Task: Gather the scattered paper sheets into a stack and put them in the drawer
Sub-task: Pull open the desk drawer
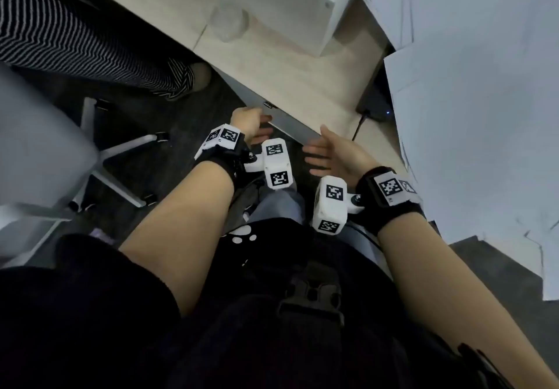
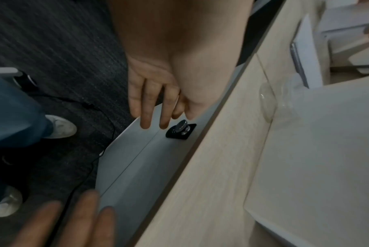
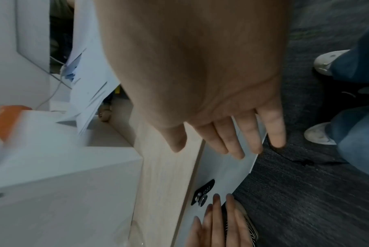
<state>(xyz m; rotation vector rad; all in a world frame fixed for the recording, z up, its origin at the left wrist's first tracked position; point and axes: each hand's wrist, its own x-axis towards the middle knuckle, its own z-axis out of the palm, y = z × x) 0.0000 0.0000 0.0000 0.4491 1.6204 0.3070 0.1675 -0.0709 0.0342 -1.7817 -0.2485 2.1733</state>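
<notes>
Both hands are spreading loose fingers beside the grey drawer front (image 1: 287,127): my left hand (image 1: 251,122) at its nine o'clock, right hand (image 1: 332,154) at five; paper sheets (image 1: 472,116) are lying at three o'clock.

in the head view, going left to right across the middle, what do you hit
Grey chair → left hand at the drawer front → right hand → paper sheets on the desk.
</notes>
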